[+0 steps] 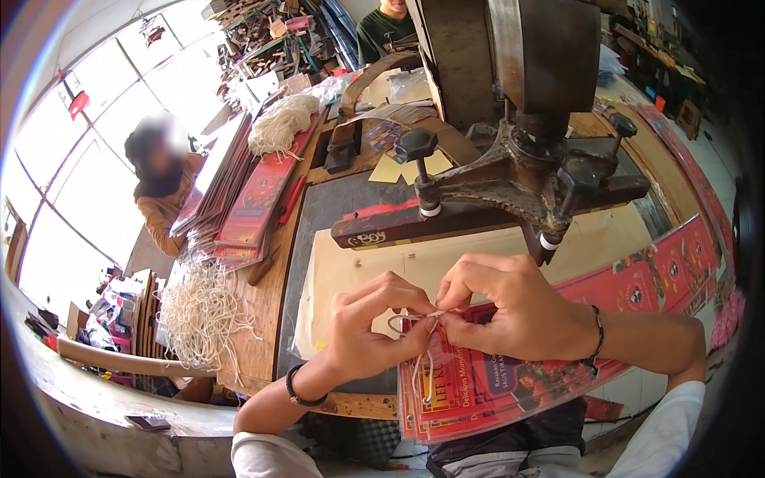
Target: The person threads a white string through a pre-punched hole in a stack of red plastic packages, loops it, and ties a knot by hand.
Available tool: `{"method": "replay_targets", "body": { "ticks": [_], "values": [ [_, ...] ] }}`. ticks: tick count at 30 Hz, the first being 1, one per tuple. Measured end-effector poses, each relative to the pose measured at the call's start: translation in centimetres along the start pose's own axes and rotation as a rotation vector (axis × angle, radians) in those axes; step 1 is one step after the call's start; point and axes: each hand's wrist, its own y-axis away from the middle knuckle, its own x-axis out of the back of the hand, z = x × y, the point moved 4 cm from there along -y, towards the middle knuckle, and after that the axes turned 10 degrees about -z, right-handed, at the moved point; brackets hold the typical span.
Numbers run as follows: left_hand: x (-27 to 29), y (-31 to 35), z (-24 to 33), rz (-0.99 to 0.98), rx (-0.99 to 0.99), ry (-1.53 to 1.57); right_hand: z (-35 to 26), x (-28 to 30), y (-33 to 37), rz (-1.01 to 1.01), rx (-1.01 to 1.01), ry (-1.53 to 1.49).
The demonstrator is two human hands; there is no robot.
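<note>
Together, the left hand (373, 327) and the right hand (510, 307) met over the near edge of a stack of red printed paper sheets (510, 382), fingertips pinched on a thin white cord (422, 319); the left thumb and forefinger gripped one side of a small loop in it, the right ones clamped the other side, and loose ends of the cord hung down over the red print; both hands were thus closed on the cord, not slack; each wrist wore a dark band. The stack lay partly on a cream board (446, 263) at the near edge of a wooden workbench (263, 319), its front overhanging toward the person's lap; just behind the hands stood a heavy dark metal press (526, 159) with black knobs, its red-edged bar above the board. Farther left on the bench lay a tangle of cut white cords (199, 315), a pile of flat red sheets (239, 199) and a bundle of white string (279, 123); beyond the bench a person in an orange sleeve (159, 215) sat at the left, and another in a dark shirt (382, 32) stood at the far end.
</note>
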Motion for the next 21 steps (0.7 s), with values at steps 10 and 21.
{"method": "replay_targets", "body": {
  "ticks": [10, 21],
  "values": [
    [-0.4, 0.4, 1.0, 0.097, -0.210, -0.158, -0.1, -0.4, 0.3, 0.129, 0.098, 0.027],
    [0.4, 0.2, 1.3, 0.046, -0.307, -0.161, -0.6, -0.1, 0.2, 0.153, 0.214, 0.148]
  ]
}}
